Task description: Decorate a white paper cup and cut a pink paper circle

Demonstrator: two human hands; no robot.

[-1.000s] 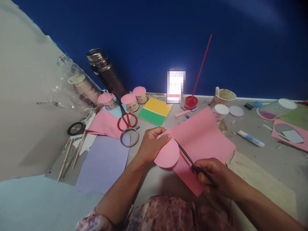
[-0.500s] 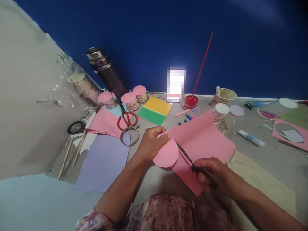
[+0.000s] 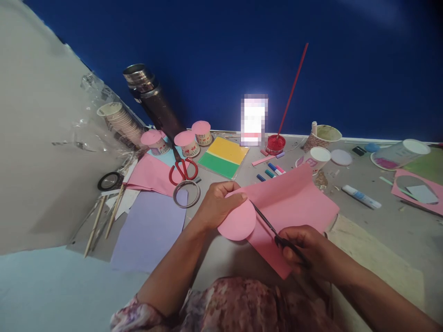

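Note:
My left hand [image 3: 221, 203] pinches a sheet of pink paper [image 3: 287, 203] by the edge of a rounded, partly cut-out disc [image 3: 238, 221], thumb on top. My right hand [image 3: 301, 251] grips the dark handles of a pair of scissors [image 3: 266, 219]. The blades lie along the right side of the disc, between it and the rest of the sheet, their tips close to my left thumb. The sheet spreads to the right, with one strip hanging down toward my lap. My left fingers are partly hidden behind the paper.
To the left lie red-handled scissors [image 3: 183, 170], a tape roll [image 3: 187, 193], purple paper [image 3: 148, 230] and pink-topped cups [image 3: 187, 144] before a dark flask [image 3: 159, 110]. Behind are markers [image 3: 270, 172] and a red paint pot [image 3: 276, 145]. A glue tube [image 3: 361, 197] lies right.
The hands, scissors and paper stay almost in place; the disc's lower edge has shifted slightly left. The sheet's upper edge sits a little lower, showing more of the markers.

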